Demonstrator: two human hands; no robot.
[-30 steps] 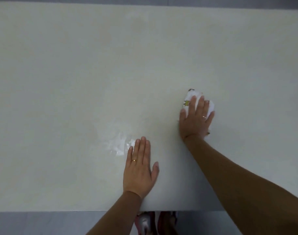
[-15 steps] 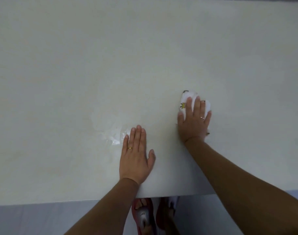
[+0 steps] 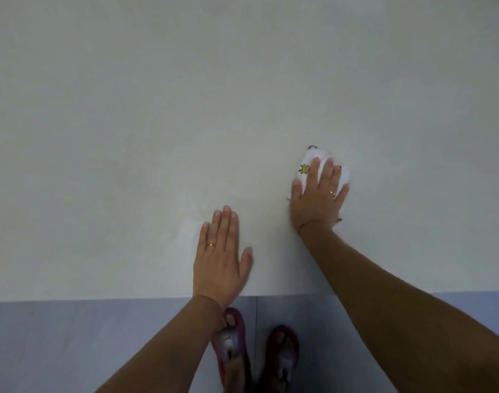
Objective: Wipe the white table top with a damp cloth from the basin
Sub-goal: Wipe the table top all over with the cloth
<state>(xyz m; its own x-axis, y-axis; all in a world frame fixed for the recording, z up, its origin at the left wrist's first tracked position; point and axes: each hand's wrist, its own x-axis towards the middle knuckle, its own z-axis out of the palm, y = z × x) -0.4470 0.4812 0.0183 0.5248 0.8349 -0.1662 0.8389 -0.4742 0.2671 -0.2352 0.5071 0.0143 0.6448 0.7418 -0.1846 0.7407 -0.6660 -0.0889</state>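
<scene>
Both hands lie closer to the near edge of the table than half a second ago, and more of the floor and the person's feet now shows below that edge. The glossy wet patch seen earlier beside the left fingertips has faded to a faint dull mark.

The left hand (image 3: 220, 259) lies palm down on the white, smooth table top (image 3: 157, 109), fingers straight and together, thumb spread to the side, holding nothing. Its wrist sits right at the table's near edge. A thin gold ring (image 3: 211, 244) shows on one finger.

The right hand (image 3: 317, 199) lies further in and to the right, well apart from the left. It presses down on a small bunched white cloth with a little yellow print (image 3: 306, 160). Its fingers lie nearly straight and slightly spread across the cloth rather than curling round it. The cloth rests on the table top and pokes out past the fingertips and at the hand's right side.

Below the table edge lies a pale grey-blue tiled floor (image 3: 72, 336), with the person's feet in dark red slippers (image 3: 228, 341).
</scene>
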